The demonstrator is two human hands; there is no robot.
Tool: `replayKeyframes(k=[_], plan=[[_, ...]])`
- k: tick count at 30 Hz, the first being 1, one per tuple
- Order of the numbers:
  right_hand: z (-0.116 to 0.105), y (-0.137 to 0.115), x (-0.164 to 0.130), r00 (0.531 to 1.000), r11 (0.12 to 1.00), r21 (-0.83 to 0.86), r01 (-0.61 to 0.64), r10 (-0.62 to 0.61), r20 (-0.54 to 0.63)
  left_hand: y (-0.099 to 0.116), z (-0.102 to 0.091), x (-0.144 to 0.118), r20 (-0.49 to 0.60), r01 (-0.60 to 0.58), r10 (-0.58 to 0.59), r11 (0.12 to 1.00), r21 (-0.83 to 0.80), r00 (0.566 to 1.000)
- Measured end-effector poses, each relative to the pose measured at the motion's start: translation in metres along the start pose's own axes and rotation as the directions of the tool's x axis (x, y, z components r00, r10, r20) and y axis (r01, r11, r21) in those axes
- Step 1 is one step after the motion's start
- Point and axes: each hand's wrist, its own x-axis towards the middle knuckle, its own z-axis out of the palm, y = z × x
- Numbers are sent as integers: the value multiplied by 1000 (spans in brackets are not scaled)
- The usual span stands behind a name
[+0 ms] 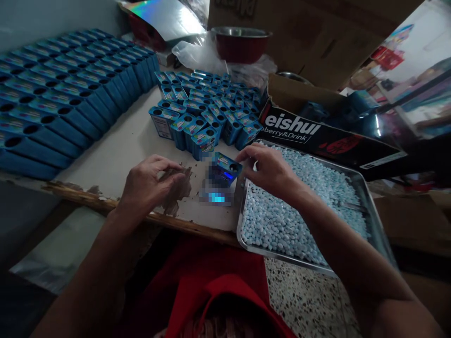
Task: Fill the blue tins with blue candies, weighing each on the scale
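Observation:
A small blue box point(227, 165) with a printed label and a round dark hole in its top is near the front edge of the table, slightly tilted. My right hand point(268, 169) has its curled fingers and thumb at the box's right side, partly over the tray. To the left, my left hand point(150, 180) is above the table, thumb and forefinger stretched out and apart, with nothing visible in it. A metal tray point(241, 234) filled with pale blue pellet-like candies point(285, 227) lies under my right forearm. Pixelation hides the area below the box.
Several similar blue boxes point(202, 138) cluster behind, and long rows of them point(73, 84) line the left. A black printed carton point(334, 136) borders the tray's far side. A red metal bowl point(241, 46) stands at the back. The table's wooden edge point(176, 224) is chipped.

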Motion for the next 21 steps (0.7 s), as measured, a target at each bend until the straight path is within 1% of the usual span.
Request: replayKeyframes(k=[2, 3, 4, 5, 7, 8, 10, 12, 14, 16, 17, 19, 21], plan=[[-9, 13, -17, 996, 997, -15, -73, 72, -43, -16, -2, -9, -4, -17, 18, 999, 32, 1000], [-12, 21, -29, 994, 994, -28, -105, 104, -20, -25, -3, -14, -13, -16, 17, 998, 64, 1000], [-13, 29, -43, 991, 991, -50, -127, 129, 34, -35, -3, -20, -28, 0, 3, 995, 100, 1000], [-11, 36, -59, 983, 988, -75, -134, 143, 116, -45, -3, -25, -42, 29, -24, 990, 135, 999], [-2, 45, -89, 951, 990, -116, -82, 113, 288, -60, -1, -35, -77, 97, -85, 981, 168, 993], [5, 47, -102, 934, 990, -132, -41, 85, 348, -65, 1, -39, -93, 118, -104, 979, 165, 990], [20, 46, -119, 919, 980, -200, 14, 66, 389, -71, 6, -46, -114, 112, -93, 979, 173, 989], [30, 44, -123, 912, 956, -293, 31, 92, 399, -73, 12, -51, -121, 69, -41, 969, 236, 992], [30, 46, -117, 885, 944, -326, 46, 113, 452, -76, 18, -53, -157, 56, -7, 950, 309, 988], [22, 52, -107, 850, 961, -272, 48, 104, 517, -79, 23, -53, -231, 79, -2, 944, 322, 973], [17, 56, -102, 846, 974, -225, 25, 99, 524, -81, 25, -53, -262, 89, -4, 946, 313, 965], [7, 64, -95, 866, 990, -123, -70, 121, 486, -85, 27, -53, -294, 103, -13, 950, 295, 956], [0, 71, -92, 880, 985, -39, -171, 170, 443, -86, 28, -54, -291, 116, -30, 952, 282, 956]])
